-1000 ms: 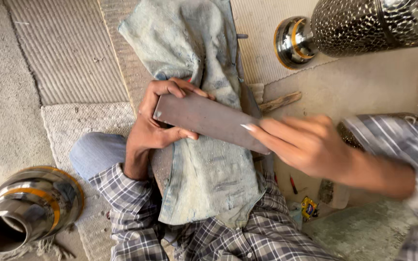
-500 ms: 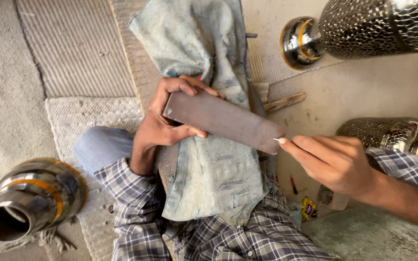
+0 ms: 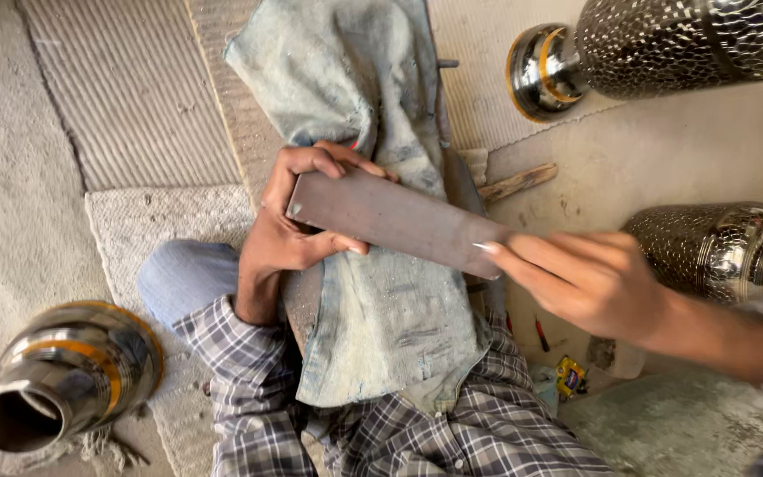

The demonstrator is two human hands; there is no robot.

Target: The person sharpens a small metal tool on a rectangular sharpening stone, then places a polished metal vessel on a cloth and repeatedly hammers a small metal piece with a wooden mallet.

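A flat dark metal bar (image 3: pixel 390 221) lies slantwise over a worn denim cloth (image 3: pixel 381 336) draped on my lap. My left hand (image 3: pixel 289 234) grips the bar's left end, thumb underneath and fingers curled over the top edge. My right hand (image 3: pixel 585 278) reaches in from the right, slightly blurred. Its outstretched fingers are held together, and their tips rest on the bar's right end. The plaid sleeves of both arms show at the bottom and at the right.
Three shiny hammered metal vases lie on their sides: one at top right (image 3: pixel 664 44), one at the right edge (image 3: pixel 726 252), one at bottom left (image 3: pixel 64 371). A wooden stick (image 3: pixel 518 183) and a small yellow object (image 3: pixel 570 375) lie on the floor. Ribbed mats cover the left.
My right hand has slid to the right along the bar, from lying over its right half to touching only its end. The left hand keeps its grip.
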